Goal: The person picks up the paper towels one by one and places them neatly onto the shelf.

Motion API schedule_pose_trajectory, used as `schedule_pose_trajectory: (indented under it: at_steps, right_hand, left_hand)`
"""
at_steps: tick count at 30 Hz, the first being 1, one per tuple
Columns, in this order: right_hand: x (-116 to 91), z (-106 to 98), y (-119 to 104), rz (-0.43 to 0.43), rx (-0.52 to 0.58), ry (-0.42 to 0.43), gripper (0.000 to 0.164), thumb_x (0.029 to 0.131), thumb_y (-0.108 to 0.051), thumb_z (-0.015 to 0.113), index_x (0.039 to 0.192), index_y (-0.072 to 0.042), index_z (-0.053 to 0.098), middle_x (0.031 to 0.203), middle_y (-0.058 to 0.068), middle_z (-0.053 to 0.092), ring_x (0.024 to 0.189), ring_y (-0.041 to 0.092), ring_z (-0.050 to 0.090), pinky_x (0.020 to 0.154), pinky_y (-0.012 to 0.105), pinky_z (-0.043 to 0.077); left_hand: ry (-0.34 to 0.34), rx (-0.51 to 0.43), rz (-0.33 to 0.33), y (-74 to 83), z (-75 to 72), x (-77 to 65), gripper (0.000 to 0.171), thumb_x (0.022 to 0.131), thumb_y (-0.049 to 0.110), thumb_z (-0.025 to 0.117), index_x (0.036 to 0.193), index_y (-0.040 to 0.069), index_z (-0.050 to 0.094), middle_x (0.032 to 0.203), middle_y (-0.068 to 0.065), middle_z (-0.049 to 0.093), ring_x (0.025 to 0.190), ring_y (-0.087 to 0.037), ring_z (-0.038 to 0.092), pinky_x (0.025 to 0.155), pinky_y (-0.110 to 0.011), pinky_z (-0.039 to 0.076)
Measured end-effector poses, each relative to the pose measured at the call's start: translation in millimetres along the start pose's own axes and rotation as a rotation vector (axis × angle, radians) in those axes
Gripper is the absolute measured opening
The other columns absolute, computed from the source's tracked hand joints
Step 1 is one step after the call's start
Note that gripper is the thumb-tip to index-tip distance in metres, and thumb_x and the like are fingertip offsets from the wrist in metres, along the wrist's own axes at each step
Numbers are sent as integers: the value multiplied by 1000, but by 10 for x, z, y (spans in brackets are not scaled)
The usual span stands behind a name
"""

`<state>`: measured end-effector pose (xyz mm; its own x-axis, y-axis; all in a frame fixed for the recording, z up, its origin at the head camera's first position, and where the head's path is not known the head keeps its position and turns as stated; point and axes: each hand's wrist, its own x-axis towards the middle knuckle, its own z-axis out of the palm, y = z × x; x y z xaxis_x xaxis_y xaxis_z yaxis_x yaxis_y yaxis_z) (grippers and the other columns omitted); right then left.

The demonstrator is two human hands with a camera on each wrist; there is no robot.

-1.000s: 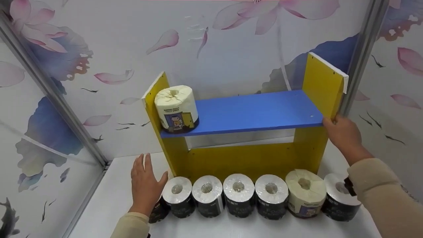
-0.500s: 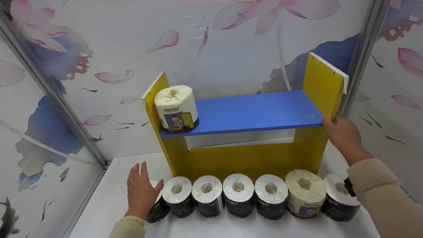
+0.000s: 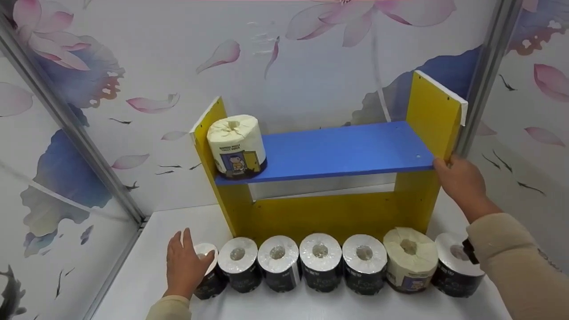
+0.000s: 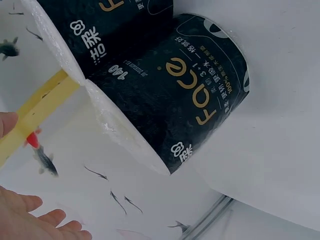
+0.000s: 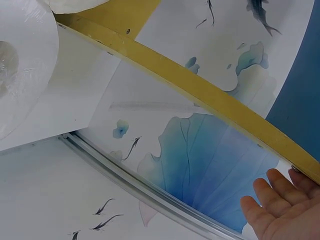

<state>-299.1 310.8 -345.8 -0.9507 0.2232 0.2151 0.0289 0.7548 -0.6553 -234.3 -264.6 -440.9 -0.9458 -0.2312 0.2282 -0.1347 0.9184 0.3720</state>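
My left hand (image 3: 184, 266) has its fingers spread beside the leftmost roll of toilet paper (image 3: 212, 282); the thumb overlaps its white top in the head view. In the left wrist view the black-wrapped roll (image 4: 165, 95) stands beyond the thumb and fingers (image 4: 55, 217). My right hand (image 3: 462, 182) holds the right side panel of a yellow-and-blue shelf (image 3: 338, 149), thumb at the front edge by the blue board. The right wrist view shows its fingers (image 5: 272, 197) along the panel's outer side; the thumb is hidden there. A cream-wrapped roll (image 3: 238, 149) stands on the board's left end.
In front of the shelf several toilet rolls stand in a row on the white table (image 3: 133, 262), mostly black-wrapped, with one cream-wrapped roll (image 3: 411, 262) toward the right. Printed wall panels (image 3: 284, 80) with metal corner posts (image 3: 89, 133) enclose the table at back and sides.
My left hand has moved down and slightly left, uncovering more of the leftmost roll. The right hand, the shelf and the other rolls have stayed in place.
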Motion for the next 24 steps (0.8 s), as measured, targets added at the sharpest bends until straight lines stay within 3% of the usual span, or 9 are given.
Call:
schedule_pose_trajectory:
  at_steps: [4, 11, 24]
  right_hand:
    - [-5, -7, -2, 3, 4, -7, 52, 99, -45, 26, 96, 2, 48, 83, 17, 52, 73, 31, 48, 60, 37, 37]
    - [-15, -3, -19, 2, 26, -13, 50, 99, -44, 26, 95, 1, 48, 83, 16, 51, 73, 30, 47, 60, 36, 37]
    - [-13, 2, -14, 3, 25, -12, 52, 99, -45, 26, 97, 2, 48, 84, 17, 51, 74, 31, 47, 60, 37, 37]
  left_hand:
    - [-7, -39, -26, -49, 14, -5, 92, 82, 31, 73, 146, -11, 21, 146, -37, 20, 137, -50, 17, 111, -59, 19]
    - [-72, -127, -128, -145, 33, -5, 93, 84, 30, 70, 146, -14, 15, 146, -39, 17, 136, -53, 14, 109, -61, 20]
    - [-177, -274, -264, -304, 131, 12, 98, 87, 32, 65, 146, -16, 4, 147, -41, 6, 136, -56, 6, 110, -62, 17]
